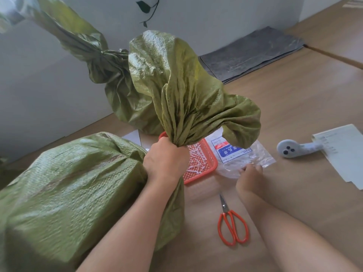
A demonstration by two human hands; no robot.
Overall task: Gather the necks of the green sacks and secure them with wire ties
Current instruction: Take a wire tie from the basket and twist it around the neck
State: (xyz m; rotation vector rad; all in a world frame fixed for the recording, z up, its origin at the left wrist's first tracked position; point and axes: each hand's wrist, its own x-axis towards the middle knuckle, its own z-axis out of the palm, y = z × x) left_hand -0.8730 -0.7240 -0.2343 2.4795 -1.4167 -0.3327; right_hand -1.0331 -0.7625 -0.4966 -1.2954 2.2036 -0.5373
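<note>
A filled green woven sack (pixel 64 185) lies on the floor at the left. My left hand (pixel 166 159) grips its gathered neck (pixel 176 134), and the loose top (pixel 180 81) fans out above my fist. Behind it stands a second green sack (pixel 125 99) whose neck (pixel 102 53) is tied. My right hand (pixel 249 178) reaches to the clear plastic packet of ties (pixel 245 158), fingertips on the plastic. Whether it holds a tie I cannot tell. An orange basket (pixel 204 167) with several white ties sits just beyond my left hand.
Orange-handled scissors (pixel 231 226) lie on the wooden floor near my right forearm. A grey round-headed tool (pixel 294 149) rests beside white paper sheets (pixel 345 152) at the right. A dark grey mat (pixel 253 54) lies against the white wall.
</note>
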